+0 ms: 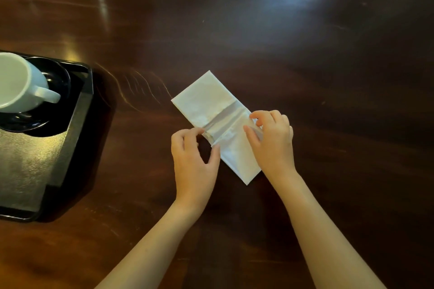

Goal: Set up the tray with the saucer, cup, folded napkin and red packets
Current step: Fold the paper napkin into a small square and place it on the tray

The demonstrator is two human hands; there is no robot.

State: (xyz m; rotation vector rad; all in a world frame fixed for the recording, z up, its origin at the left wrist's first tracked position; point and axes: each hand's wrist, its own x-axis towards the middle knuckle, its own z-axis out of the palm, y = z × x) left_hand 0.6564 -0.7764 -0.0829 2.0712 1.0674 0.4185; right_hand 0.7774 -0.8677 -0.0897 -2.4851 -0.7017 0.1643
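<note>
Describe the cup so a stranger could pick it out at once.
A black tray sits at the left of the dark wooden table. At its far end, a dark saucer holds the cup: white, handle pointing right, unlike the flat white napkin off the tray.

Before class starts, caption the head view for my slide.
Left hand and right hand crease a napkin on the wooden table; cup and saucer sit on the tray.

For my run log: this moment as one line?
step: folding napkin on table | left hand: pinching napkin | right hand: pinching napkin | cup on saucer, on tray
</note>
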